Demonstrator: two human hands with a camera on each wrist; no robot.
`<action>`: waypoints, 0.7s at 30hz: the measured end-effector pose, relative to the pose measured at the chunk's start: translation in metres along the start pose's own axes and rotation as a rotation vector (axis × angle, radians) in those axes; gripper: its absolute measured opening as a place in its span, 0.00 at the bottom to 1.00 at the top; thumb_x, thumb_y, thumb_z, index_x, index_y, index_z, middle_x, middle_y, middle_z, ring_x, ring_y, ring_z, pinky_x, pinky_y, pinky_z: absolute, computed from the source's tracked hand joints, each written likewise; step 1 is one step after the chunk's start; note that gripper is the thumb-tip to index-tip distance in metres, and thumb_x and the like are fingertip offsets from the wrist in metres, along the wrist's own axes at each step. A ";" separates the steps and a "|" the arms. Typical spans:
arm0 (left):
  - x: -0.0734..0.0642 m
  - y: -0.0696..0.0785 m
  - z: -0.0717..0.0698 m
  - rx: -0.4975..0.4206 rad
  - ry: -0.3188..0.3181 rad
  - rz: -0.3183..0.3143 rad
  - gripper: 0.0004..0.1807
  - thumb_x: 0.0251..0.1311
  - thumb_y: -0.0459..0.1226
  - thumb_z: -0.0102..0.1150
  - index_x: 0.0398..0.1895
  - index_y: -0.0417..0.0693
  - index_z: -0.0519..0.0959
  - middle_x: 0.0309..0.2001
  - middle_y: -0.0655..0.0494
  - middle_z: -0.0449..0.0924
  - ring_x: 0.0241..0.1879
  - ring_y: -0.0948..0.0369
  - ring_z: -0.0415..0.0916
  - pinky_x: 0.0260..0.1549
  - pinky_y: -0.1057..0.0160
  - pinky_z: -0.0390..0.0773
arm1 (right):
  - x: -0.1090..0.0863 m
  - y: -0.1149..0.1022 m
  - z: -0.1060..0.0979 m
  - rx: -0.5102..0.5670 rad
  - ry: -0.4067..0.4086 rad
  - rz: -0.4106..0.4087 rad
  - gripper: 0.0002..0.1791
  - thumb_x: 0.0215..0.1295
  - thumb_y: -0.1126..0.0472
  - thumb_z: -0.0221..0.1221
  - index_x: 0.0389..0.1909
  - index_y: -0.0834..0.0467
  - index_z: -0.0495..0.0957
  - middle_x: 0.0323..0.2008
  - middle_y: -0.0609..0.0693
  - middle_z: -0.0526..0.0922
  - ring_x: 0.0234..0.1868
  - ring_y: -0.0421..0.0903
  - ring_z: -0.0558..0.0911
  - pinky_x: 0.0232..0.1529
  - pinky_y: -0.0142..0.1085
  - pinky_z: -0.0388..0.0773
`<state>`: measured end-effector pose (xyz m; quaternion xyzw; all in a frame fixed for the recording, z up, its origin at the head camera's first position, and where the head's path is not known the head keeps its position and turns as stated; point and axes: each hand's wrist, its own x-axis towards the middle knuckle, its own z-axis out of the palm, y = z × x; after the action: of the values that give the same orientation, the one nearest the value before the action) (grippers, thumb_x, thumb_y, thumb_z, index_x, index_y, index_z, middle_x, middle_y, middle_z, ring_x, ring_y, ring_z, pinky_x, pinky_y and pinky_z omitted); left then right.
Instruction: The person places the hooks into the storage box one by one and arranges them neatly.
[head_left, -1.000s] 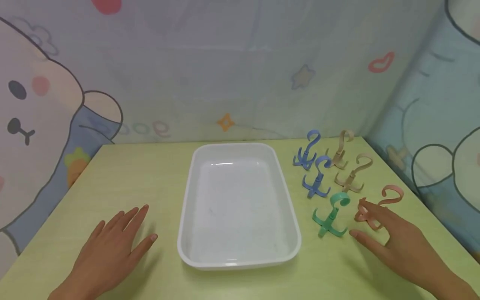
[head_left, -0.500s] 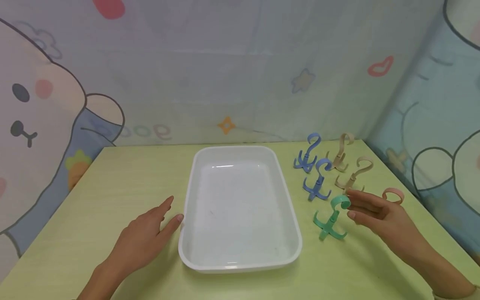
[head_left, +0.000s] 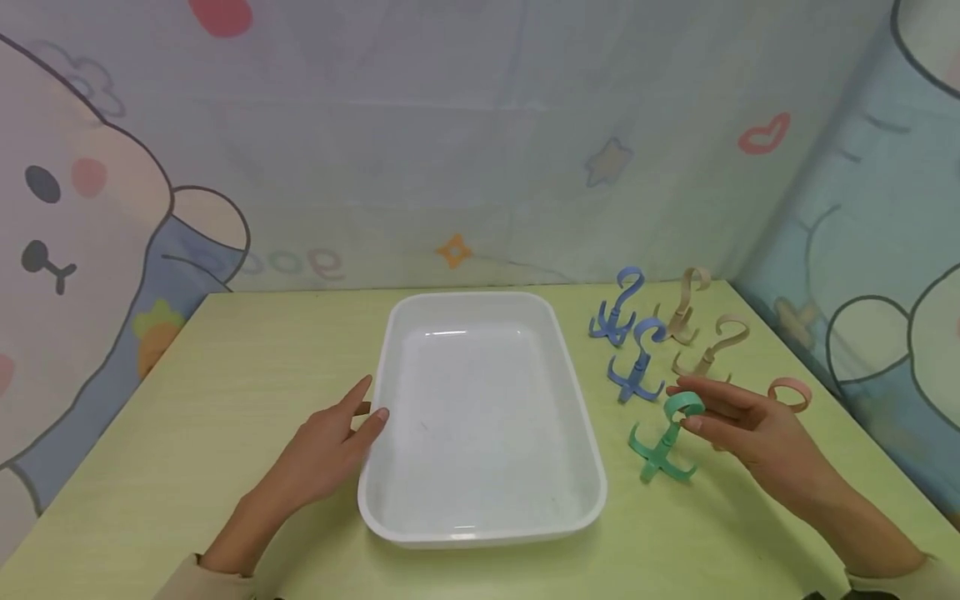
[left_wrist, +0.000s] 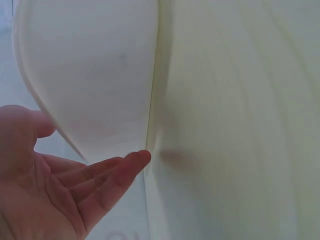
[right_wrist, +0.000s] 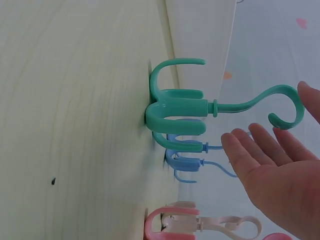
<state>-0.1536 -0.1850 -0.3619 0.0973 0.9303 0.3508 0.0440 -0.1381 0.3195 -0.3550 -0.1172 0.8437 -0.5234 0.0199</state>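
A white rectangular tray (head_left: pixel 483 533) sits mid-table. At its left side is my left hand (head_left: pixel 322 454), thumb over the rim and fingers along the outer wall. The left wrist view shows these fingers (left_wrist: pixel 107 192) fairly straight and slightly spread beside the tray. Right of the tray, a green four-pronged hanger hook (head_left: pixel 660 457) stands upright on its base. My right hand (head_left: pixel 776 446) is at its curled top, thumb on the near side and fingers beyond. In the right wrist view the curl lies between thumb and loosely extended fingers (right_wrist: pixel 240 155).
Behind the green hook stand two blue hooks (head_left: pixel 636 379) and two beige hooks (head_left: pixel 705 360). A pink hook (head_left: pixel 791 392) is partly hidden by my right hand. A printed cloth backdrop (head_left: pixel 480 167) rises behind the table (head_left: pixel 285 333).
My left hand has moved right and forward to the tray's left rim. My right hand has shifted from over the pink hook leftward to the green hook's top. The hooks stand where they were.
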 end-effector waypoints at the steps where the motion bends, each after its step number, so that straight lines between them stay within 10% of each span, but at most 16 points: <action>1: 0.002 0.000 0.001 -0.021 0.006 0.005 0.40 0.81 0.53 0.44 0.86 0.43 0.52 0.71 0.36 0.75 0.55 0.49 0.87 0.58 0.43 0.80 | 0.001 0.000 0.001 0.007 -0.005 0.001 0.28 0.79 0.61 0.57 0.78 0.49 0.70 0.65 0.29 0.82 0.58 0.31 0.85 0.50 0.28 0.79; 21: 0.008 0.003 0.011 -0.014 0.051 0.057 0.36 0.79 0.38 0.43 0.85 0.36 0.49 0.72 0.35 0.74 0.54 0.52 0.84 0.50 0.52 0.82 | 0.013 0.004 0.008 0.291 -0.091 -0.071 0.21 0.78 0.70 0.55 0.69 0.64 0.77 0.59 0.43 0.88 0.60 0.38 0.86 0.57 0.29 0.81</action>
<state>-0.1592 -0.1739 -0.3683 0.1143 0.9255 0.3609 0.0110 -0.1499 0.3116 -0.3612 -0.1665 0.7524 -0.6348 0.0564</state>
